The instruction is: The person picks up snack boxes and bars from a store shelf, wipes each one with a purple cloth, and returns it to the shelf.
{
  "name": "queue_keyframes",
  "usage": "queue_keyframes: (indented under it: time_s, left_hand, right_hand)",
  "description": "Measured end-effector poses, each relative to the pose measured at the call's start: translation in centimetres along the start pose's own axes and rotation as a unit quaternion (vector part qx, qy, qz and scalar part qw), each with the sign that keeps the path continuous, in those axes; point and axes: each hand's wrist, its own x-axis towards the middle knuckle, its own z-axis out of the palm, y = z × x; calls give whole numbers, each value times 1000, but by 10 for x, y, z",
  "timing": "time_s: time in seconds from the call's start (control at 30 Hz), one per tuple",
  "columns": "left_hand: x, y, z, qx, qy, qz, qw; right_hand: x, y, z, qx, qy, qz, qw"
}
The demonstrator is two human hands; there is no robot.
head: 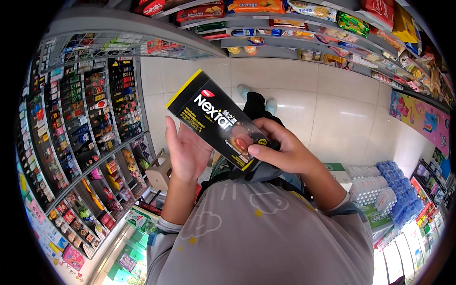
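A black Nextar biscuit box point(217, 121) with yellow ends is held up at a slant before my chest, its printed front towards me. My right hand point(285, 146) grips the lower right end, the thumb pressed on the front face and the fingers around the far edge. Beside the box's left edge is my left hand point(188, 153), palm turned up and thumb spread away. Its fingers pass partly behind the box, so whether they touch it is hidden.
Grey shelves point(270, 16) with packaged biscuits run along the far side. Racks of bottles point(99, 103) and snack packs stand at left. A beige stool point(158, 171) is near my left arm. Shrink-wrapped bottle packs point(399, 188) are stacked at right on the tiled floor point(342, 89).
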Motion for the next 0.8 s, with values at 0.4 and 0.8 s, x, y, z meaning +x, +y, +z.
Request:
queue_keyframes:
  time_s: [0.4,0.8]
  left_hand:
    - [34,14,16,-96,-3,-48,994]
    - [53,44,3,-110,147,-35,982]
  right_hand:
    - [15,-18,-20,-151,-146,-74,975]
    - [15,-69,-71,-264,4,256,930]
